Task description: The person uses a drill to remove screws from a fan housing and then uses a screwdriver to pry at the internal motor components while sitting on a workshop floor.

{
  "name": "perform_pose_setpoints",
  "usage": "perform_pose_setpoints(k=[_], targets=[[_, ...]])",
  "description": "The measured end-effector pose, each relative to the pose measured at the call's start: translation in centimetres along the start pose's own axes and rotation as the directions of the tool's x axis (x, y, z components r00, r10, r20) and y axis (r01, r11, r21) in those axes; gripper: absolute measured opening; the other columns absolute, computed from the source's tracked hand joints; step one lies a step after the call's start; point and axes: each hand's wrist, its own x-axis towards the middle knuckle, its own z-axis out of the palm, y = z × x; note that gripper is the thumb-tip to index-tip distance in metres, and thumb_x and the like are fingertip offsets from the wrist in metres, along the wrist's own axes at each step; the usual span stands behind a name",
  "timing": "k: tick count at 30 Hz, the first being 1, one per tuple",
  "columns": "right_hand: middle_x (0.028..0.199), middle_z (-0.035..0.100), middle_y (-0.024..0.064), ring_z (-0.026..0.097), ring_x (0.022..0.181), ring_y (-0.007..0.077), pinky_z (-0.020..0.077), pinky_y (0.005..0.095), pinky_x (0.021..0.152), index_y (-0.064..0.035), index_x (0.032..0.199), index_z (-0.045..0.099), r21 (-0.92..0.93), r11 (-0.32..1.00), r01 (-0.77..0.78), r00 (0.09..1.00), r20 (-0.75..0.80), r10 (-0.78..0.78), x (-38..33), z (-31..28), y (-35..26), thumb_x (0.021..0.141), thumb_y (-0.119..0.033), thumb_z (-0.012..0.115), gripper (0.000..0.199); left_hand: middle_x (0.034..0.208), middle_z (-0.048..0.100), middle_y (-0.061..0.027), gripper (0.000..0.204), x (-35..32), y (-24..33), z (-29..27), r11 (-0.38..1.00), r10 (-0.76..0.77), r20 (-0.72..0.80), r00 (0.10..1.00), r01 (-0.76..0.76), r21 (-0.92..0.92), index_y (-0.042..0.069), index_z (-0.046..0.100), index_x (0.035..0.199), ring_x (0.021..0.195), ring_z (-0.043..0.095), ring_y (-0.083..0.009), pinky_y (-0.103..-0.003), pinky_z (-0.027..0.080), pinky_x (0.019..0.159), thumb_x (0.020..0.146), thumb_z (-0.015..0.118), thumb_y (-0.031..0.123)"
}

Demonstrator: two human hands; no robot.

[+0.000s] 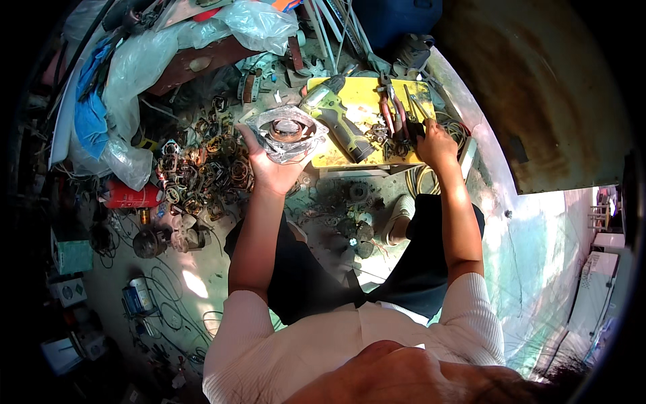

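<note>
My left hand (272, 176) is closed around the lower edge of a silver metal motor housing (296, 153), lifted in front of the low yellow table (330, 156). A round core with a coppery ring sits in the housing's middle. My right hand (439, 145) is at the table's right edge, its fingers curled round something dark that they mostly hide. Close to it lie red-handled pliers (385, 101) and a long thin tool (418, 104). A green-and-black cordless drill (343, 128) rests on the table between my hands.
Several copper-wound motor parts (202, 165) are heaped on the floor at left, beside a red cylinder (134, 195). Clear plastic sheeting (138, 81) hangs behind them. Coiled cable (424, 182) lies by the table's right side. A rusty panel (538, 94) stands at right.
</note>
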Motion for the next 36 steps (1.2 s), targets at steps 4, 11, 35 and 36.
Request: perform_pose_setpoints(k=[4, 11, 35, 36], targets=[[0.119, 0.067, 0.0237, 0.065, 0.114, 0.0347, 0.0523, 0.0451, 0.094, -0.0013, 0.125, 0.048, -0.061, 0.997, -0.043, 0.986, 0.155, 0.053, -0.8, -1.4, -0.4, 0.085, -0.038, 0.069, 0.058, 0.154, 0.038, -0.0174, 0.109, 0.2, 0.1, -0.7, 0.999, -0.027, 0.018, 0.999, 0.028, -0.036, 0.009, 0.036, 0.152, 0.144, 0.029, -0.0439, -0.071, 0.012, 0.115, 0.078, 0.043, 0.088], [0.119, 0.060, 0.0285, 0.063, 0.104, 0.0464, 0.0502, 0.0506, 0.092, 0.0025, 0.119, 0.055, 0.204, 0.978, -0.038, 0.989, -0.131, 0.066, -2.4, -4.4, -1.4, 0.094, -0.031, 0.051, 0.042, 0.157, 0.032, -0.0188, 0.105, 0.1, 0.6, -0.6, 0.999, -0.011, 0.022, 1.000, 0.012, -0.052, 0.009, 0.036, 0.152, 0.147, 0.021, -0.0469, -0.068, 0.011, 0.118, 0.079, 0.050, 0.084], [0.082, 0.058, 0.0094, 0.058, 0.071, 0.0261, 0.0500, 0.0345, 0.070, -0.0175, 0.130, 0.068, 0.657, 0.484, 0.578, 0.781, -0.274, -0.561, -7.9, -7.7, -9.0, 0.087, -0.003, 0.069, 0.045, 0.135, 0.055, -0.0162, 0.066, 0.7, 1.5, -1.5, 0.992, 0.082, -0.154, 0.985, -0.065, 0.112, 0.008, 0.052, 0.135, 0.126, 0.050, -0.0384, -0.066, 0.033, 0.109, 0.092, 0.059, 0.058], [0.083, 0.058, 0.0094, 0.059, 0.072, 0.0269, 0.0506, 0.0350, 0.071, -0.0177, 0.130, 0.068, 0.640, 0.501, 0.582, 0.782, -0.274, -0.560, -8.0, -7.6, -9.2, 0.087, -0.003, 0.069, 0.045, 0.134, 0.055, -0.0161, 0.064, 0.7, 1.5, -1.7, 0.987, 0.096, -0.151, 0.984, -0.075, 0.143, 0.008, 0.052, 0.134, 0.125, 0.051, -0.0382, -0.066, 0.034, 0.108, 0.093, 0.059, 0.056]])
